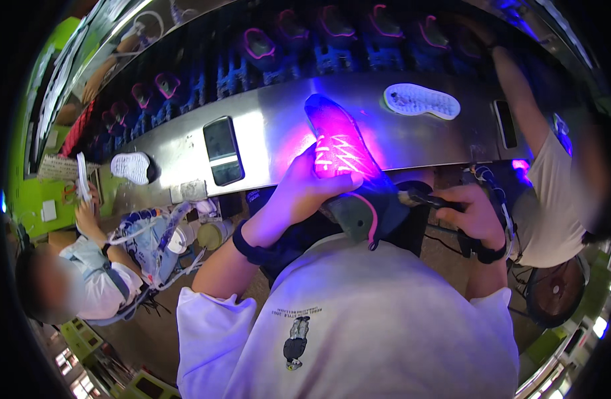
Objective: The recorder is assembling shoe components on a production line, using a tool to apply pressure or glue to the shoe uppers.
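A dark shoe upper (349, 143) with white lacing and a pink-edged collar rests with its toe over the metal bench and its heel toward me. Pink-violet light floods its front. My left hand (309, 186) is closed around its near side, thumb across the lacing. My right hand (470, 211) grips a dark-handled brush (415, 197), whose bristle end is at the right side of the heel; I cannot tell whether it touches. Beyond the shoe to the right lies a white shoe sole (422, 102).
A metal bench (272, 126) runs across, bearing a dark phone (224, 151), a second phone (505, 124) and another white sole (130, 167). Behind it stands a row of pink-trimmed shoe uppers (259, 43). Co-workers sit left and right; the left one's hand (87, 211) holds a white sole.
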The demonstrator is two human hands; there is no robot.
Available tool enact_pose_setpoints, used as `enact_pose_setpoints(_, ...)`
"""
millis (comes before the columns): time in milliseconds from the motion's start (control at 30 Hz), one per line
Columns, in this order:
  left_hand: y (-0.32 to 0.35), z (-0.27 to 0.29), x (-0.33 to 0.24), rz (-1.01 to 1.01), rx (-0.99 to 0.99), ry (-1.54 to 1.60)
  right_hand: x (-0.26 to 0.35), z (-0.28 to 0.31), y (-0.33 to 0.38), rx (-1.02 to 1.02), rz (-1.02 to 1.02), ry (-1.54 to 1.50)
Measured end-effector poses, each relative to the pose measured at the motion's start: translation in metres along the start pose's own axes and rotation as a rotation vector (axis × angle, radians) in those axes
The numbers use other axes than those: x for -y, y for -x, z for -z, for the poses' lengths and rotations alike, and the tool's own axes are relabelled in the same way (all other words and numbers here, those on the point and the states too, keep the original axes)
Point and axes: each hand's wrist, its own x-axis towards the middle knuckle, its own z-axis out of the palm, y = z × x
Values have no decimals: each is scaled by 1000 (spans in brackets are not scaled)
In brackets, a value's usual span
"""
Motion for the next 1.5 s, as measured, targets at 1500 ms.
enact_pose_setpoints(1500, 28, 5, 33, 582, 319, 1435, 75, 2, -29, -211, 320, 359)
